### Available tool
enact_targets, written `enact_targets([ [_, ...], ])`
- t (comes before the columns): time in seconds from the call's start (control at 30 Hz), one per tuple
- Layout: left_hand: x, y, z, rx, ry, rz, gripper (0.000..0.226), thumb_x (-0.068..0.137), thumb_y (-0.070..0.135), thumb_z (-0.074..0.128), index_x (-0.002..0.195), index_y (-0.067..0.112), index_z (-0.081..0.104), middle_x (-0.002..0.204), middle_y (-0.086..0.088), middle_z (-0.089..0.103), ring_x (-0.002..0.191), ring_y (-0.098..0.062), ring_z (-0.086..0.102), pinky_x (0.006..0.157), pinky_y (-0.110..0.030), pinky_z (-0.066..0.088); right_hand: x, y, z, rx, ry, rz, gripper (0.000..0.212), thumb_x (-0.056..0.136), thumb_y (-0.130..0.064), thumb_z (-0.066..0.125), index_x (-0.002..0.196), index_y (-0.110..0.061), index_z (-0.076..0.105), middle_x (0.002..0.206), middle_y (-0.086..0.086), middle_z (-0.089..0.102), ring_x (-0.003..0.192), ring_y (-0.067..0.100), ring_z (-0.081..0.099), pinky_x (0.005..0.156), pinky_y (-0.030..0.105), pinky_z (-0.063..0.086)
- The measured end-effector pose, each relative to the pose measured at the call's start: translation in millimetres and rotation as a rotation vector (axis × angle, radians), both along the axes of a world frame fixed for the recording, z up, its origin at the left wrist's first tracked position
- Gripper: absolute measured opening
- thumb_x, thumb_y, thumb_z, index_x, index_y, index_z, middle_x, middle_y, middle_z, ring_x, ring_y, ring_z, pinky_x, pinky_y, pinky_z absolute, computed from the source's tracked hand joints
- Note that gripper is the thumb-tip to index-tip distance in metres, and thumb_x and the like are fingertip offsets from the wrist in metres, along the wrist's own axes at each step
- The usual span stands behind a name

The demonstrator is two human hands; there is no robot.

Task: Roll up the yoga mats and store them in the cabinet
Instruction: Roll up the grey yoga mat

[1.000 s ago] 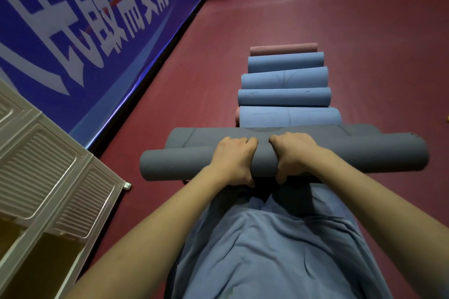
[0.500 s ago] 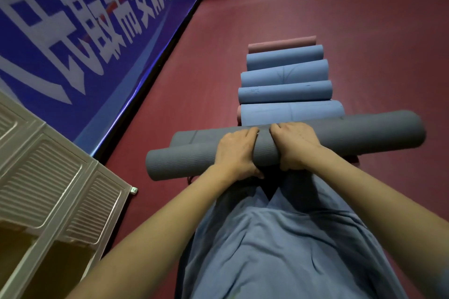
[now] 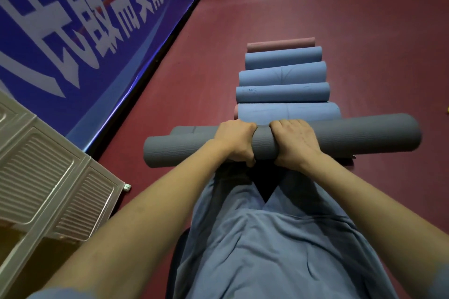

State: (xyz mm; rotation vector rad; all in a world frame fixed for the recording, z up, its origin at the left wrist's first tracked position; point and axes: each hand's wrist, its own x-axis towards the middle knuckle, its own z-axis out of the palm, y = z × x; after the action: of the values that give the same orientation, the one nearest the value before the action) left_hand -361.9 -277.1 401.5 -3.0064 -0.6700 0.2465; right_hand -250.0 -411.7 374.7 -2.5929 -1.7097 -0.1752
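**Grey mat in both hands, cabinet waiting to the side**

The person stands over a rolled grey yoga mat (image 3: 281, 141) and grips it near its middle, left hand (image 3: 237, 139) and right hand (image 3: 295, 142) set close together, fingers curled over the top of the roll. The roll lies crosswise in front of their legs, its right end higher than its left. Just behind it a second grey roll (image 3: 192, 130) peeks out on the floor, and beyond that a row of blue rolled mats (image 3: 283, 80) runs away across the red floor (image 3: 364, 43), ending in a pink rolled mat (image 3: 280, 43). The white cabinet (image 3: 48, 177) stands well to the left of the held roll, against the blue banner wall (image 3: 97, 19).

With both hands bunched at the centre, the long ends are free to swing; I would judge that a turn toward the cabinet could knock an end against its louvred door. A loosened hold might also let the roll unwind.
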Motion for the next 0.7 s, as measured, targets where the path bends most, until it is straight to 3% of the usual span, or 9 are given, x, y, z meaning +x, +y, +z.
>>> enact_targets([
  [0.1, -6.0, -6.9, -9.8, -0.02, -0.129, 0.048, 0.075, 0.054, 0.053, 0.087, 0.116, 0.026, 0.056, 0.109, 0.001, 0.068, 0.096, -0.027, 0.065, 0.071, -0.036, 0.044, 9.0, 10.9, 18.2, -0.136, 0.078, -0.024, 0.068, 0.052, -0.042, 0.086, 0.108, -0.023, 0.054, 0.107, 0.001, 0.065, 0.096, 0.027, 0.065, 0.071, 0.032, 0.042],
  [0.2, -18.5, -16.1, -34.8, 0.103, -0.318, -0.039, 0.103, 0.05, 0.049, 0.09, 0.138, 0.016, 0.05, 0.122, -0.004, 0.061, 0.109, -0.027, 0.06, 0.089, -0.037, 0.043, 16.5, 22.1, 33.9, -0.274, 0.158, -0.031, 0.071, 0.049, -0.045, 0.089, 0.108, -0.024, 0.056, 0.108, 0.003, 0.066, 0.097, 0.027, 0.064, 0.069, 0.032, 0.042],
  [0.3, -21.3, -12.6, -47.7, 0.206, -0.378, -0.059, 0.117, 0.042, 0.043, 0.093, 0.145, 0.01, 0.047, 0.116, -0.006, 0.063, 0.104, -0.028, 0.061, 0.088, -0.038, 0.045, 16.8, 25.1, 32.4, -0.296, 0.148, -0.021, 0.073, 0.051, -0.046, 0.09, 0.11, -0.022, 0.054, 0.11, 0.003, 0.065, 0.099, 0.027, 0.064, 0.071, 0.033, 0.043],
  [0.5, -11.6, -0.5, -26.8, 0.156, -0.29, -0.047, 0.063, 0.061, 0.03, 0.076, 0.12, 0.02, 0.056, 0.107, -0.002, 0.067, 0.094, -0.028, 0.065, 0.079, -0.036, 0.039, 13.7, 18.3, 16.9, -0.11, 0.052, 0.014, 0.07, 0.053, -0.05, 0.085, 0.107, -0.021, 0.051, 0.107, 0.003, 0.064, 0.098, 0.027, 0.062, 0.076, 0.036, 0.044],
  [0.6, -6.0, 1.8, -17.4, 0.123, -0.237, -0.063, 0.056, 0.062, 0.037, 0.077, 0.112, 0.023, 0.054, 0.105, 0.001, 0.068, 0.093, -0.027, 0.066, 0.075, -0.035, 0.035, 10.0, 13.7, 12.6, -0.062, 0.006, -0.001, 0.068, 0.056, -0.047, 0.085, 0.108, -0.018, 0.051, 0.109, 0.005, 0.063, 0.1, 0.028, 0.06, 0.084, 0.038, 0.044],
  [0.7, 1.2, 5.0, -14.5, 0.093, -0.177, -0.02, 0.063, 0.06, 0.043, 0.082, 0.112, 0.023, 0.052, 0.107, 0.0, 0.068, 0.097, -0.027, 0.066, 0.075, -0.035, 0.038, 12.9, 19.6, 24.2, -0.141, 0.071, -0.056, 0.068, 0.053, -0.044, 0.086, 0.106, -0.02, 0.052, 0.106, 0.004, 0.065, 0.098, 0.028, 0.063, 0.072, 0.034, 0.041],
])
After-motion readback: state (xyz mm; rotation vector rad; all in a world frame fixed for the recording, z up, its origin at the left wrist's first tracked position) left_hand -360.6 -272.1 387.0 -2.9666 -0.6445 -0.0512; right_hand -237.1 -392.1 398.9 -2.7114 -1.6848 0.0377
